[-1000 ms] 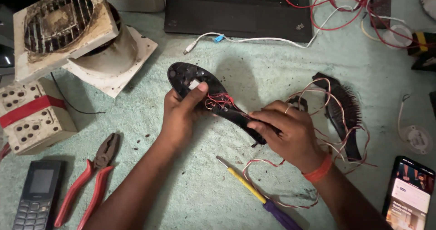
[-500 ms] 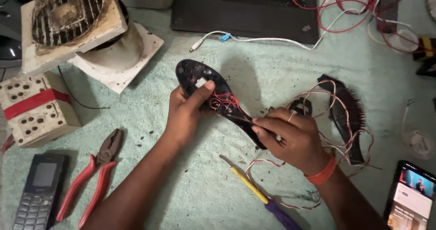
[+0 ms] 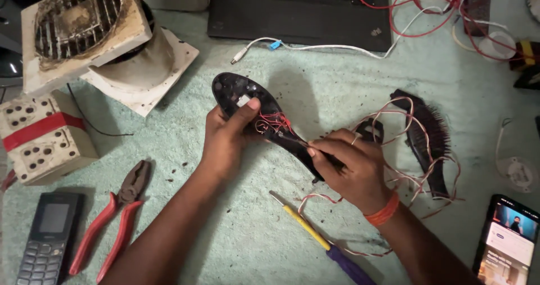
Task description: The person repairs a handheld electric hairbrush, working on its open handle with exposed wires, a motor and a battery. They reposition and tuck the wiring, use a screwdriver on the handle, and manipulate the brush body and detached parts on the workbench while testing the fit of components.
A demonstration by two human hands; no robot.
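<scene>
Opened black casing (image 3: 242,93) (red-wired), tilted

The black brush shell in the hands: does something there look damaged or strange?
Yes. The black shell, held by the left hand and right hand, is opened, with red and white wires exposed. Its bristle half lies apart, joined by loose wires. The square vent fan is very dirty and tilted.
</scene>
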